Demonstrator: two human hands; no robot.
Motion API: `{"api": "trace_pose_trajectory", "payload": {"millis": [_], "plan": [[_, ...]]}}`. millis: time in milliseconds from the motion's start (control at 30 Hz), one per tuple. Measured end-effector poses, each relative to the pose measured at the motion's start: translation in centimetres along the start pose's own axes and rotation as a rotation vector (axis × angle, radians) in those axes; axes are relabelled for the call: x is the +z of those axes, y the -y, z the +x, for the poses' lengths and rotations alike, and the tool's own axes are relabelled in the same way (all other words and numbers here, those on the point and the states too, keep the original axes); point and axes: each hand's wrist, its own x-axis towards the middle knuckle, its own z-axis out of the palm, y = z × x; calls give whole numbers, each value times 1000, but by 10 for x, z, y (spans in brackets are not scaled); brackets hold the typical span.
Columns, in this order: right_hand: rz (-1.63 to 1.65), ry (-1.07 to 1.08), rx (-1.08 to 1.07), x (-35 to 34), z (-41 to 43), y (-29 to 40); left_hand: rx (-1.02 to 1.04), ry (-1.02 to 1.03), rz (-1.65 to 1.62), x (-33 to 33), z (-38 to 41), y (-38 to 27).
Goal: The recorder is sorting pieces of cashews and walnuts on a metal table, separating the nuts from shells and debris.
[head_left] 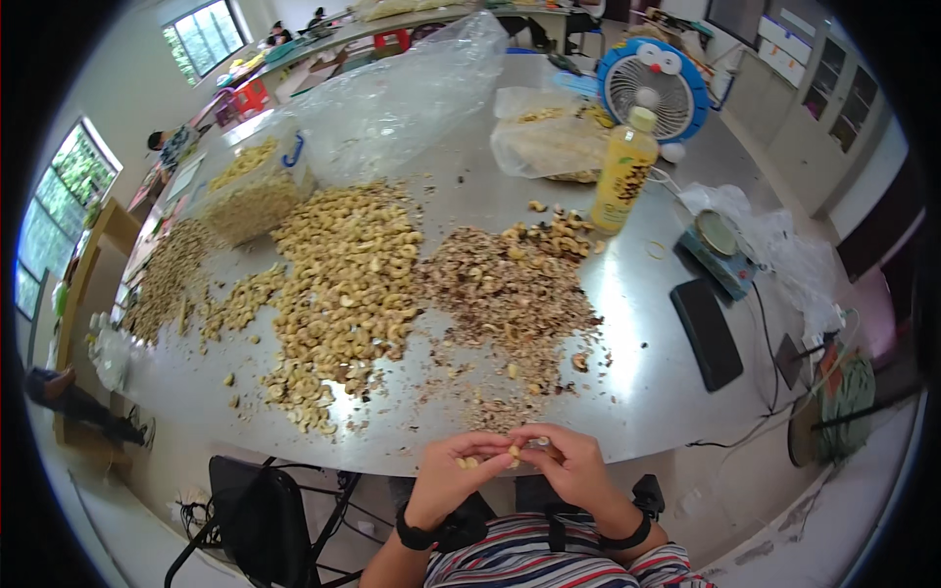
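Note:
My left hand [463, 464] is cupped at the table's front edge with a few pale cashew nuts [467, 463] in its palm. Fingertips of both hands meet on one cashew kernel [514, 452], with my right hand [564, 459] pinching it from the right. Another pale bit shows between the right fingers. Beyond the hands lies a heap of brownish husk flakes [514, 287] mixed with nut pieces. Left of it spreads a large pile of peeled cashews [345, 272]. Darker cashews [566, 231] lie at the far side of the husk heap.
On the metal table [632, 411] stand a clear bin of nuts [253, 195], a yellow bottle [625, 173], a blue fan [650, 88] and a small scale [717, 250]. A black phone [706, 334] lies right. Small nut fragments [165, 279] lie far left. A black chair [261, 514] is below left.

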Motion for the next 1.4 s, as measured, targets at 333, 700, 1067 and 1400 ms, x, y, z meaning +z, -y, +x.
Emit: {"api": "trace_pose_trajectory", "payload": {"millis": [333, 700, 1067, 1400], "plan": [[-65, 58, -155, 5, 3, -8, 116, 32, 164, -12, 1, 21], [95, 103, 115, -10, 1, -8, 153, 102, 268, -6, -6, 14], [135, 45, 145, -7, 6, -10, 138, -69, 160, 6, 0, 17], [164, -20, 15, 1, 4, -15, 200, -104, 37, 9, 1, 30]]}}
